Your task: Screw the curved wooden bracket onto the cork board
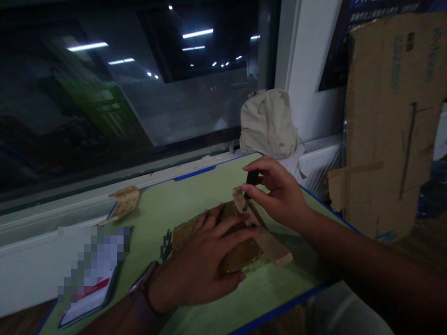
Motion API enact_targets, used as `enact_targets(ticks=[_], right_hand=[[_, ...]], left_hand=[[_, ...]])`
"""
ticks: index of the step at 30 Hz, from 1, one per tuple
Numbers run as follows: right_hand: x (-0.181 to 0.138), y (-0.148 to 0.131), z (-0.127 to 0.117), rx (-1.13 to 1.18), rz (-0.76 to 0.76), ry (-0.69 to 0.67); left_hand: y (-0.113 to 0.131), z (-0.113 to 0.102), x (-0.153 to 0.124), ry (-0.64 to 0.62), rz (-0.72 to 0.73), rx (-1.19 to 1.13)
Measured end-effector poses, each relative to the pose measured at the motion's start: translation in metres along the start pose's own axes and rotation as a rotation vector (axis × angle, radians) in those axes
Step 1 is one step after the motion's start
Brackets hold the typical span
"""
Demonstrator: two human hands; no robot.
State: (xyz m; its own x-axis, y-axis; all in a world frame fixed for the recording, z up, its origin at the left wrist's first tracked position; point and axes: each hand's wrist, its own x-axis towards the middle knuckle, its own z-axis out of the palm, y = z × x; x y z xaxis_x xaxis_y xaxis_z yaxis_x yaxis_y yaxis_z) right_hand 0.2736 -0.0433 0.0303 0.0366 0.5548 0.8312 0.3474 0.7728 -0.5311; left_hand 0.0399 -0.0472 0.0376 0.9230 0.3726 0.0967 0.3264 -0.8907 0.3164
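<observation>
My right hand point(275, 188) pinches a short black-handled tool point(252, 177) between thumb and fingers. It looks like a stubby screwdriver, though its kind is hard to make out. Its lower end points down at a dark hole or screw near the far end of a wooden strip point(274, 246). My left hand point(206, 251) lies flat with fingers spread over a brown, shiny, tape-covered board point(244, 256), two fingertips reaching onto the strip. That strip rests along the board's right side. Beside the left hand lie several small dark screws or pins point(166, 244).
A green table point(160, 200) with blue edging stands against the window. On its left are a phone or tablet point(92, 288), partly pixelated, and a curved wooden piece with holes point(125, 202). Behind sit a beige backpack point(268, 123), a radiator point(319, 160) and a tall cardboard sheet point(387, 130).
</observation>
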Motion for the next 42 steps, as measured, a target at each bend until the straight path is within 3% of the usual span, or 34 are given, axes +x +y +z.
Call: enact_targets(ticks=[5,9,12,15,20,26,31,34,38,42], right_hand=[[0.006,-0.008,-0.005,-0.132,-0.074,0.005],[0.005,-0.011,-0.004,-0.02,-0.118,-0.107],[0.001,-0.009,-0.001,0.11,-0.036,-0.169],[-0.001,-0.007,0.0,0.112,-0.001,-0.11],[0.005,-0.009,-0.003,-0.104,-0.09,0.024],[0.006,-0.013,-0.006,-0.106,-0.151,-0.047],[0.001,-0.012,-0.003,0.078,-0.027,-0.187],[-0.001,-0.01,-0.001,0.095,0.005,-0.141],[0.002,-0.01,-0.002,-0.052,-0.071,-0.047],[0.006,-0.012,-0.005,-0.137,-0.11,-0.054]], left_hand=[[0.0,0.0,0.0,-0.005,-0.005,0.0],[0.0,0.0,0.0,-0.003,0.0,0.004],[-0.001,0.001,-0.001,0.003,-0.001,0.004],[-0.001,0.001,-0.002,-0.004,-0.009,0.001],[-0.001,0.001,-0.002,-0.012,-0.015,0.002],[-0.001,0.0,-0.001,0.001,0.003,0.017],[-0.001,0.001,-0.002,-0.002,-0.003,0.017],[-0.001,0.001,-0.002,-0.01,-0.004,0.01],[0.0,0.0,0.0,-0.013,-0.012,-0.008],[0.001,-0.001,0.0,0.003,0.006,0.007]])
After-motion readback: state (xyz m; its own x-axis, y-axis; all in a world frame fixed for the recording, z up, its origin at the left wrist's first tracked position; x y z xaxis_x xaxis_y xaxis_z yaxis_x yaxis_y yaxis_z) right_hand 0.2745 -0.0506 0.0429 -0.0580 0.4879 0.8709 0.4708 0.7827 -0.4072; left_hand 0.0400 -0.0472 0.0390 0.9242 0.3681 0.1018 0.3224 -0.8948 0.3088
